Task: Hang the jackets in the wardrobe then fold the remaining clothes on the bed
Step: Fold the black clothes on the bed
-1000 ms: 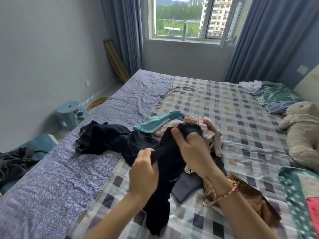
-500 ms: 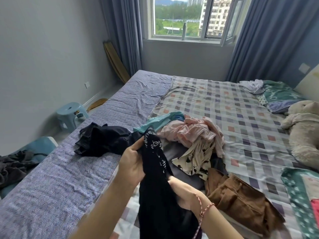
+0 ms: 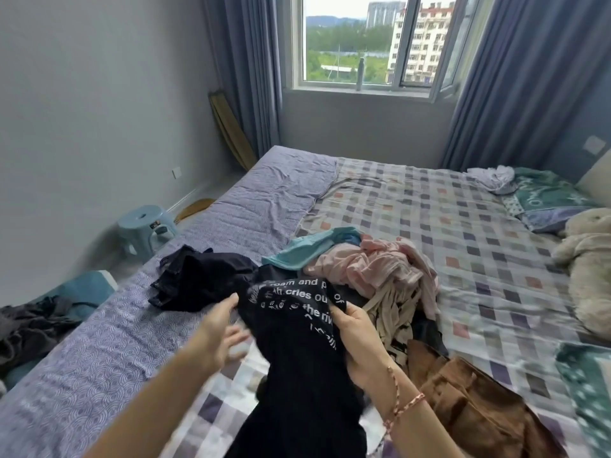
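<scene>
My right hand [image 3: 357, 338] pinches the black lettered T-shirt [image 3: 297, 328] at its top edge, held up over the bed [image 3: 463, 226]. My left hand [image 3: 220, 332] is spread and blurred at the opposite edge, not plainly gripping. To fold it well I'd catch both shoulders, shake it flat, then lay it on bare sheet, clear of the pile. No basket or box shows and the wardrobe is out of view, so the pink top [image 3: 373, 269] and brown garment [image 3: 469, 401] lie loose on the bed.
</scene>
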The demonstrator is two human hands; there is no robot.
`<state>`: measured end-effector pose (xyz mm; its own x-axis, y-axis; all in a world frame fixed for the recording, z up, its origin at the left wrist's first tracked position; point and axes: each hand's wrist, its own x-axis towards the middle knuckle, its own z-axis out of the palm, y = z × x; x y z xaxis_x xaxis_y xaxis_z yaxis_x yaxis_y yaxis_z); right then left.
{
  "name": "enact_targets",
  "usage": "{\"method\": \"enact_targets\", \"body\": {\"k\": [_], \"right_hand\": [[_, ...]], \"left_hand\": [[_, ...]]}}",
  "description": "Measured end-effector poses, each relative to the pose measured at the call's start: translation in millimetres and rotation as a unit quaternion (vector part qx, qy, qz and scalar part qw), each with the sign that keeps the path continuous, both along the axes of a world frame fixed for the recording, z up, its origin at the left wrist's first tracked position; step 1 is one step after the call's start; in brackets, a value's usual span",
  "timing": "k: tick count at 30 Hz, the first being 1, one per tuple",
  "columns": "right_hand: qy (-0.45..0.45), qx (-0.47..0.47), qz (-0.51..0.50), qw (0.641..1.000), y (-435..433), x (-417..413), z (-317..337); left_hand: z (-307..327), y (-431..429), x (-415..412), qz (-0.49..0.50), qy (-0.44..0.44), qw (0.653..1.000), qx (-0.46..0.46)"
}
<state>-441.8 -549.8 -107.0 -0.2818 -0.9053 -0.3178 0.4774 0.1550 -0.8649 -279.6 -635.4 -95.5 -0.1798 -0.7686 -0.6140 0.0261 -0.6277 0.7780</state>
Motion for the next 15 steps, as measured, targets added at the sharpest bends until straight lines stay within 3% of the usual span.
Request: {"method": "enact_targets", "body": {"k": [2, 3, 6, 10, 12, 15], "right_hand": [[0.042, -0.014, -0.06, 0.997, -9, 9, 7], [0.051, -0.009, -0.079, 0.995, -9, 16, 6], [0.006, -0.002, -0.12, 0.993, -12, 30, 12], [-0.059, -0.021, -0.198, 0.978, -11, 23, 23], [-0.087, -0.049, -0.21, 0.973, -11, 15, 35], [-0.128, -0.092, -0.189, 0.969, -5, 0, 56]], "left_hand": [[-11, 40, -14, 0.024, -0.104, 0.986, -0.132], [-20, 59, -25, 0.014, -0.093, 0.98, -0.176], [-25, 79, -52, 0.009, -0.049, 0.977, -0.207], [-46, 74, -58, -0.007, -0.156, 0.935, -0.318], [-67, 68, -58, -0.007, -0.193, 0.937, -0.29], [-105, 56, -46, -0.006, -0.236, 0.965, -0.111]]}}
